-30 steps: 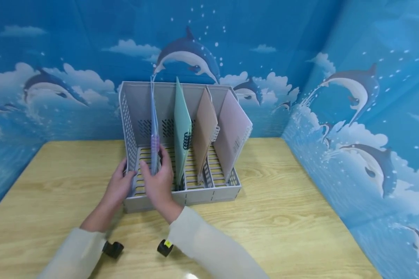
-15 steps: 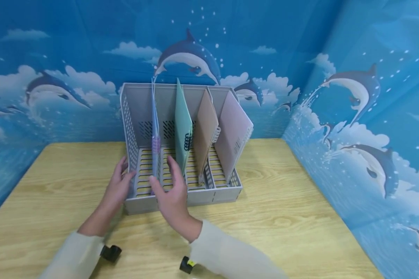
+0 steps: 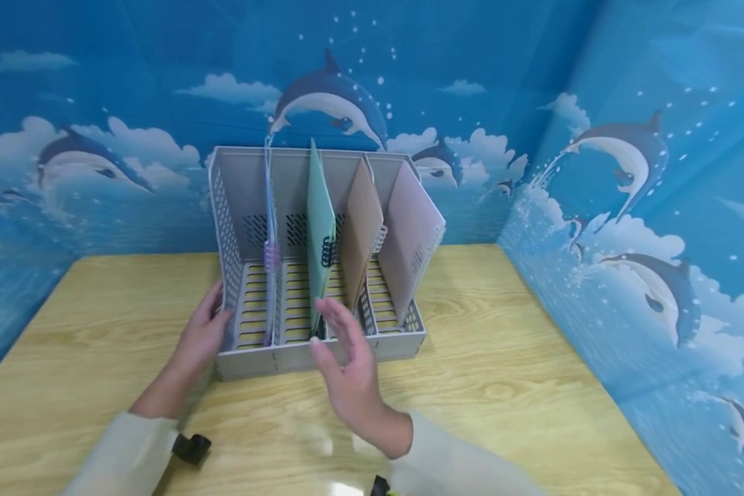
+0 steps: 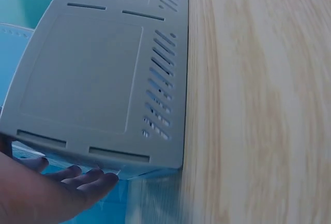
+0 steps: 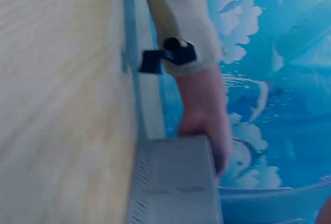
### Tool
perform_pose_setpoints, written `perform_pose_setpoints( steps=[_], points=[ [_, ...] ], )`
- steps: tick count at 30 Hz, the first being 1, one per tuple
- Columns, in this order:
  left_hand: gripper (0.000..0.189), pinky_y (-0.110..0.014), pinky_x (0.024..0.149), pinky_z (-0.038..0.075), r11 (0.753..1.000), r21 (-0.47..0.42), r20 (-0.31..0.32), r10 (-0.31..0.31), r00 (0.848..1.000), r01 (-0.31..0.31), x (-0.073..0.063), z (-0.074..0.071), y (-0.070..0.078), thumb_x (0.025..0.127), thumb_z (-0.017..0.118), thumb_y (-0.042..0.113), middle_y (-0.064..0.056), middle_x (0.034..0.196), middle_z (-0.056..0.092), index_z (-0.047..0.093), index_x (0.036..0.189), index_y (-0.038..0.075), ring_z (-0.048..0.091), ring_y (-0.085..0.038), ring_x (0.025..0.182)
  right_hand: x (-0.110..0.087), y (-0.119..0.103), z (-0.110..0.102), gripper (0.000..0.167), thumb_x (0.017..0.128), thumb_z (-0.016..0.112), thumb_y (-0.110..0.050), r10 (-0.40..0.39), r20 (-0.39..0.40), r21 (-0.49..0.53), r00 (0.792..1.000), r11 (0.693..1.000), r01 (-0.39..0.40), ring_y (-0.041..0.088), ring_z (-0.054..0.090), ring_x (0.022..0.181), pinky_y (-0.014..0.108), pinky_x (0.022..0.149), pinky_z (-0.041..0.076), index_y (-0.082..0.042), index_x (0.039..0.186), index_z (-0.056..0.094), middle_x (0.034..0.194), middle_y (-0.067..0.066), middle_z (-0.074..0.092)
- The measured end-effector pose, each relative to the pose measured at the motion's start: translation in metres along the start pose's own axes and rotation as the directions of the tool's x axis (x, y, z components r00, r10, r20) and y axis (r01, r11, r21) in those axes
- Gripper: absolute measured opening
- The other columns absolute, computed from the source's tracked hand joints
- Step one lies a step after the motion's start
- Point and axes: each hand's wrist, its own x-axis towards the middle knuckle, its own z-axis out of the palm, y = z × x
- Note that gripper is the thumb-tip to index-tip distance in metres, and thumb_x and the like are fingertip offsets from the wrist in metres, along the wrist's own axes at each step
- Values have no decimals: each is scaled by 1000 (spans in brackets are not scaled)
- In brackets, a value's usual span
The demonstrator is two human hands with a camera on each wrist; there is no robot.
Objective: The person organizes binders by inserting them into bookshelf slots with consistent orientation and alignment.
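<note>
A grey file rack stands on the table, holding several spiral notebooks upright. From left to right they are a blue notebook with lilac coils, seen nearly edge-on, a mint-green notebook with black coils, a tan notebook and a pale pink notebook. My left hand holds the rack's left side wall, fingers outside and thumb at its front edge. In the left wrist view, the left hand's fingers show below the grey panel. My right hand, fingers spread, hovers before the rack and holds nothing.
The wooden table extends on both sides of the rack. A blue curtain printed with dolphins hangs behind it and along the right. Black wrist mounts, such as this wrist camera, sit at the sleeves.
My right hand has let go of the blue notebook and moved right and toward me, fingers opening. The left hand stays at the rack's side.
</note>
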Motion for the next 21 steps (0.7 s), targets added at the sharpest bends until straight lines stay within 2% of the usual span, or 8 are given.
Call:
perform_pose_setpoints(
  steps=[2,4,8,11,13,15,17,21],
  points=[
    [60,-59,116,15,1000,-15,-2,-3,1000,3,0,-1,1,106,29,26,-20,161,6,-3,157,22,13,-44,145,7,-4,-12,51,87,43,15,-157,-7,-4,988,988,157,29,44,133,42,114,32,20,136,32,140,25,46],
    [60,-60,115,16,1000,-8,-7,-1,1000,1,-1,-4,4,106,23,37,-19,161,3,-6,157,22,13,-46,144,17,-9,-25,52,84,39,15,-288,-22,-20,957,957,288,33,42,134,45,114,31,23,135,31,141,26,45],
    [61,-64,114,11,998,39,-73,41,996,-39,-4,-17,11,104,14,46,-17,161,1,-6,157,21,9,-47,144,37,-14,-52,62,77,37,11,-441,-52,-106,896,895,434,37,36,137,49,117,24,17,139,35,145,24,41],
    [61,-67,112,5,991,111,-141,86,986,-71,-8,-31,16,103,12,49,-14,162,2,-3,157,24,5,-45,145,50,-13,-71,69,74,43,8,-483,-90,-207,871,864,458,36,32,139,51,118,19,4,142,41,148,19,40],
    [60,-70,111,3,983,155,-166,123,978,-97,-11,-39,19,103,12,48,-13,162,1,-2,157,26,3,-46,145,56,-11,-85,65,77,51,1,-501,-117,-291,858,843,452,36,30,140,54,117,18,-1,142,43,148,16,40],
    [58,-71,109,3,970,200,-185,174,967,-136,-14,-46,19,104,14,45,-14,162,1,1,157,25,3,-48,144,61,-8,-99,62,81,60,-10,-508,-148,-373,849,823,428,38,30,140,56,117,17,4,140,44,148,17,40],
    [57,-71,109,2,953,242,-196,231,953,-181,-16,-52,17,105,16,41,-18,161,1,2,157,21,2,-49,144,63,-5,-113,71,85,66,-27,-515,-165,-442,841,801,403,40,29,140,58,116,16,14,137,40,147,23,38],
    [57,-71,110,2,911,329,-219,329,919,-248,-20,-61,10,107,23,34,-25,159,1,7,157,14,1,-50,143,63,-4,-143,96,86,66,-50,-472,-178,-542,863,780,315,38,27,141,54,117,17,23,136,28,146,32,33]
  ],
)
